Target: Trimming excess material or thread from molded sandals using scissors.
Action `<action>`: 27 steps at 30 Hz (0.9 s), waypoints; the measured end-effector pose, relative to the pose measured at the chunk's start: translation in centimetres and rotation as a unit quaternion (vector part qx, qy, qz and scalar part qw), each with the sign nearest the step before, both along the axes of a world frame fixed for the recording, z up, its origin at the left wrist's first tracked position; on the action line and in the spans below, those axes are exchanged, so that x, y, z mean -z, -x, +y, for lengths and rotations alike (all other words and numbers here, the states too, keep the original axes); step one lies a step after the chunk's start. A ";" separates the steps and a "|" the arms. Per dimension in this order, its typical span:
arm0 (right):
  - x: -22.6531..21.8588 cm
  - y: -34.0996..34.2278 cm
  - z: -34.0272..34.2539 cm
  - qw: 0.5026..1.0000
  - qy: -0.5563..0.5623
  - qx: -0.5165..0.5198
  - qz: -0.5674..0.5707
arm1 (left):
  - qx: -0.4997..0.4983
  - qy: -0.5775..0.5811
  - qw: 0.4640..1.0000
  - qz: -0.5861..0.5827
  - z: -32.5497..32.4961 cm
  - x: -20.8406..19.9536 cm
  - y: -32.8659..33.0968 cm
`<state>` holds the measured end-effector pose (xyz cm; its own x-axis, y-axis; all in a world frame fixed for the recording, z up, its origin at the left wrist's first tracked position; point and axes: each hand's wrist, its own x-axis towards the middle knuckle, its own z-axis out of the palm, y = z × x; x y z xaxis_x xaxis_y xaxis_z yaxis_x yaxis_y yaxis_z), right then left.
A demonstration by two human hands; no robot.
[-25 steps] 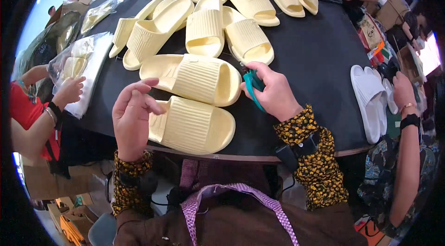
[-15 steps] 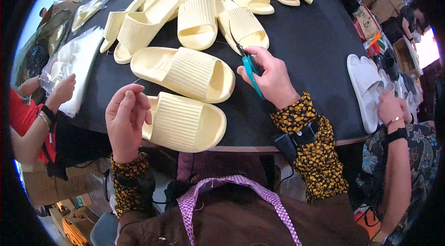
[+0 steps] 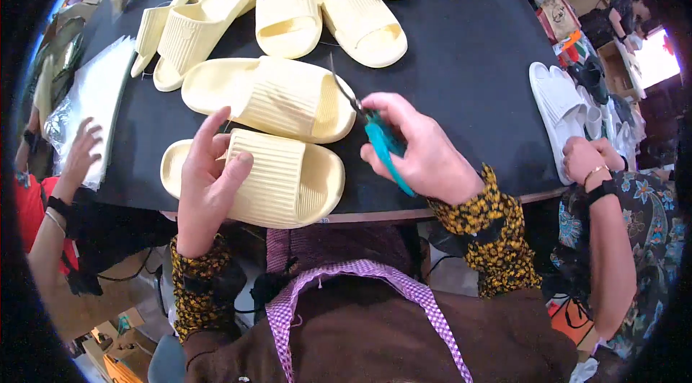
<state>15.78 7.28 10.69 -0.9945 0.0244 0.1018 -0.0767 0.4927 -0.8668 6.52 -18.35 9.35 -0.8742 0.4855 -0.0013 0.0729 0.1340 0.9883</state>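
Two pale yellow ribbed slide slippers lie side by side in front of me, toes to the right. My left hand [image 3: 207, 192], thumb and fingers spread, is at the strap edge of the nearer slipper [image 3: 270, 177] and covers part of its footbed. Behind it lies the farther slipper [image 3: 285, 98]. My right hand [image 3: 425, 148] is wrapped round scissors [image 3: 386, 143] with teal handles and thin dark blades. The blades point up and away, over the toe end of the farther slipper.
More yellow slippers [image 3: 288, 8] are heaped at the back of the black table [image 3: 461, 51]. Clear plastic bags [image 3: 97, 102] lie at the left, beside a co-worker's hand [image 3: 81, 152]. At the right another person's hands [image 3: 587, 159] touch a white slipper [image 3: 559, 112].
My left hand has gone from a pinch to spread fingers and come down at the nearer slipper. My right hand has moved slightly nearer with the scissors. The whole view has shifted a little.
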 end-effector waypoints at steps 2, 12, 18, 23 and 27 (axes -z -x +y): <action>-0.1 -0.8 0.0 0.987 -0.154 -0.001 0.054 | -0.005 -0.015 1.000 -0.018 -0.1 0.1 0.2; -0.9 -0.6 0.5 0.956 -0.265 -0.116 -0.057 | -0.022 -0.037 0.999 -0.007 -0.7 2.1 0.8; -1.2 0.3 0.9 0.938 -0.298 -0.149 -0.099 | -0.017 -0.051 0.999 0.008 -0.7 2.4 0.9; -0.9 1.0 1.0 0.941 -0.287 -0.157 -0.089 | -0.018 -0.049 0.999 0.011 -1.0 2.8 1.2; -0.8 1.4 1.1 0.938 -0.284 -0.171 -0.098 | -0.015 -0.064 0.998 0.010 -1.0 3.3 1.3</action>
<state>14.43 8.37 11.48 -0.9356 -0.3015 -0.1839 -0.1800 0.8551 -0.4862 5.18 -19.40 6.09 -0.8873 0.4550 0.0761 0.0904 0.0097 0.9959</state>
